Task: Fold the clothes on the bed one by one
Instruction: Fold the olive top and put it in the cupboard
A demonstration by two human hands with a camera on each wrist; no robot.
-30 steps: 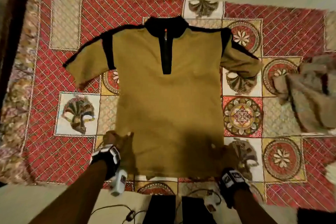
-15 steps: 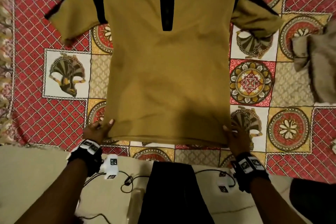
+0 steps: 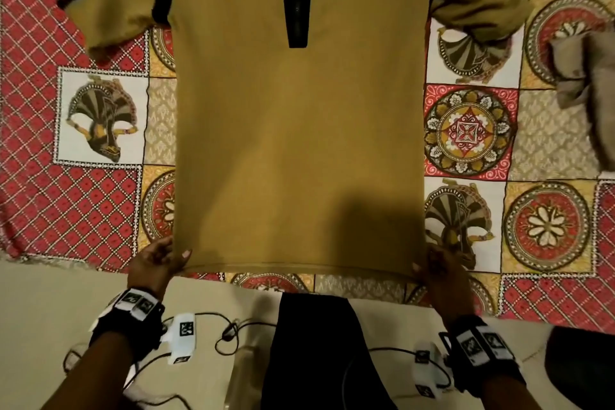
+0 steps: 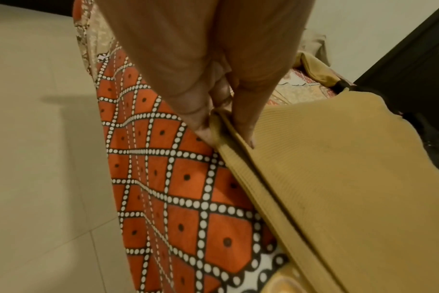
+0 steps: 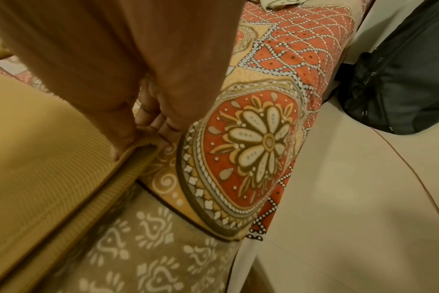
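both hands sit at the near hem of the mustard shirt (image 3: 299, 150) in my head view: the left hand (image 3: 156, 263) pinches the left hem corner, thumb on top, and the right hand (image 3: 442, 271) pinches the right corner the same way. the shirt lies front up and flat on the patterned bedspread (image 3: 83, 210), black zip placket (image 3: 297, 3) pointing away from me, sleeves spread to either side, and a crumpled beige garment (image 3: 585, 76) waits well apart at the right edge. from the left wrist i see the left hand (image 4: 213, 111) with thumb and fingertips closed on the doubled hem, which is lifted slightly off the bedspread (image 4: 178, 190). from the right wrist the right hand (image 5: 148, 126) grips its corner likewise, the hem edge raised just above the bedspread (image 5: 261, 142); a black bag (image 5: 399, 79) sits on the floor beyond the bed. i judge this as the start of the first fold on this shirt. next i would need to carry both corners evenly, keeping the hem taut so the body folds straight.
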